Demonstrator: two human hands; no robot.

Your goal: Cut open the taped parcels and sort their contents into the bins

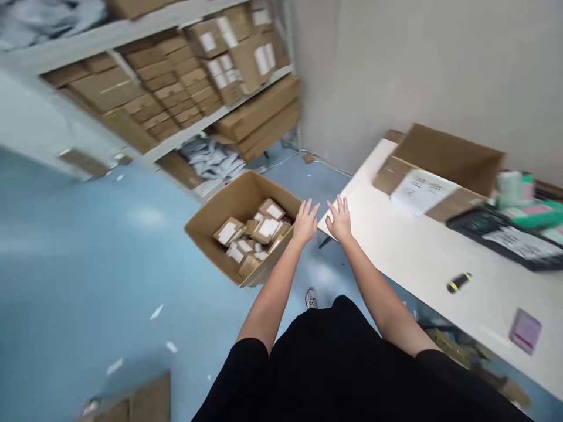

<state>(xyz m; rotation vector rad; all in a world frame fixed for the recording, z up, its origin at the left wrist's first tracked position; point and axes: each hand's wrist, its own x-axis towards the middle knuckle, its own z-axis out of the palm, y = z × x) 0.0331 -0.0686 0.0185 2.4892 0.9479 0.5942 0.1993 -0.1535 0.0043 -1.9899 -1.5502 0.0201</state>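
My left hand (305, 221) is stretched out with its fingers apart, at the right side of a large open cardboard box (202, 231); whether it touches the rim I cannot tell. Inside that box lie several small cartons (267, 230) with white labels, heaped loosely. My right hand (339, 219), fingers spread and holding nothing, is by the near left corner of the white table (373, 225). A gap separates the two hands, with blue floor beneath.
On the table are an open carton (453, 155) with a paper on it, a black tray (505, 237), a black-and-yellow cutter (458, 282) and a purple box (525, 331). Shelving (215, 120) with stacked cartons stands at the back left. Paper scraps lie on the floor (145, 281).
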